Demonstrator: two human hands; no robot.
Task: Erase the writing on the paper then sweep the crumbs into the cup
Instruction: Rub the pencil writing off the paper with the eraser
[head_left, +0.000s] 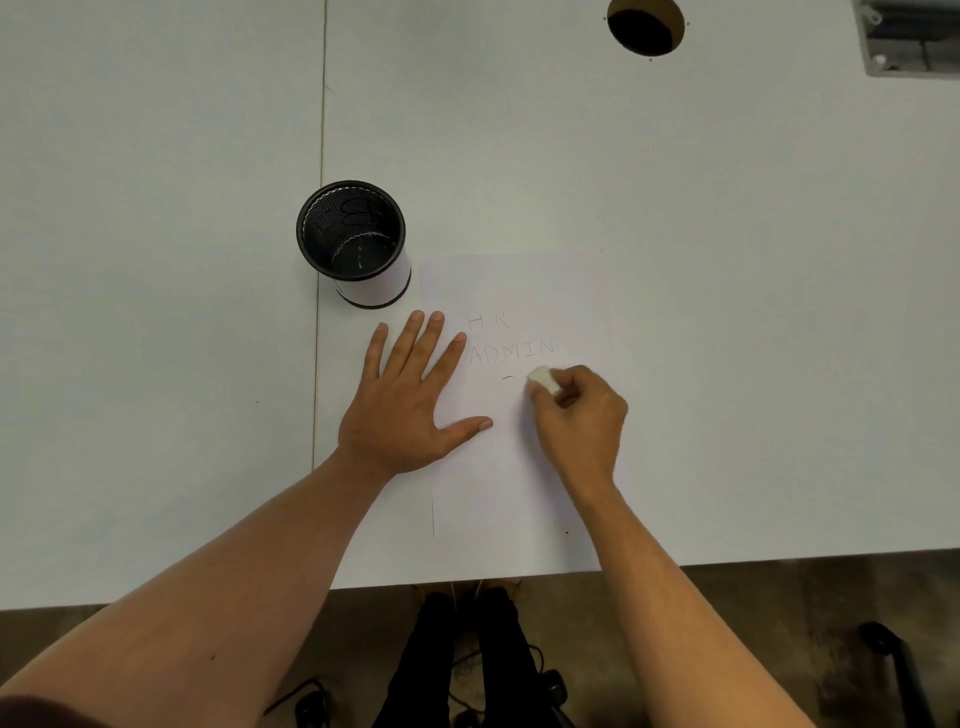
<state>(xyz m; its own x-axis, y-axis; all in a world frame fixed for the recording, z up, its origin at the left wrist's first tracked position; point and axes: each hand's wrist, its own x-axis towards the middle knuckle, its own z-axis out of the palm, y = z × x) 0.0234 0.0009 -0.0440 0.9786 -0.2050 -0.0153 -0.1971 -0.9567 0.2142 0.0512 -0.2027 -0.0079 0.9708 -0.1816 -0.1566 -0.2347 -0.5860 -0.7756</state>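
The left hand (402, 402) is lying flat with fingers spread, pinning the paper (519, 467) beside the cup (353, 244). The right hand (582, 415) is pinching the eraser (543, 379) below 2 pencilled lines. Hard rubbing risks creasing the sheet or scattering crumbs.

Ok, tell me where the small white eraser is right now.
In the head view the small white eraser is pinched in the right hand, on the white paper sheet just below the pencilled word ADMIN, right of the flat left hand.
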